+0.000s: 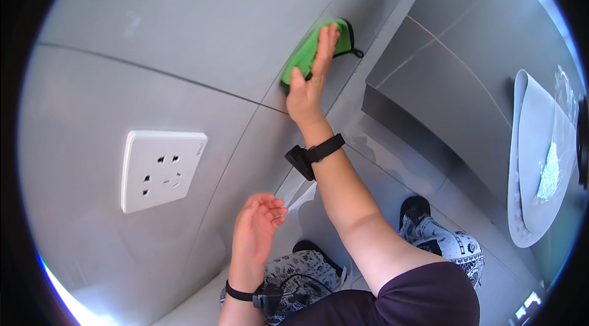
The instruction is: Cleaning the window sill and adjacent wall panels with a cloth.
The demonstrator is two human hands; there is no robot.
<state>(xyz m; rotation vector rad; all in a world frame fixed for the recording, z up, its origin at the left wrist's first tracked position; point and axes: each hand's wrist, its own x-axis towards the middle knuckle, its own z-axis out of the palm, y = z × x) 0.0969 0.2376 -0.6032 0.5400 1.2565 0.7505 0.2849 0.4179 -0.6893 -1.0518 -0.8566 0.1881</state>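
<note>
My right hand (315, 72) presses a green cleaning cloth (303, 56) with black edging and a small loop flat against the grey tiled wall (184, 13), just above a tile joint. The fingers are stretched over the cloth. My left hand (260, 222) hangs lower, in front of the wall, with loosely curled fingers and nothing in it. Both wrists wear black straps with small devices.
A white wall socket plate (163, 169) is on the wall at left. At right stands a dark stone-look counter (441, 63) with a folded grey-white mat (534, 178), a clear plastic piece and a pale, glittering patch on it. My feet stand on the tiled floor (386, 165).
</note>
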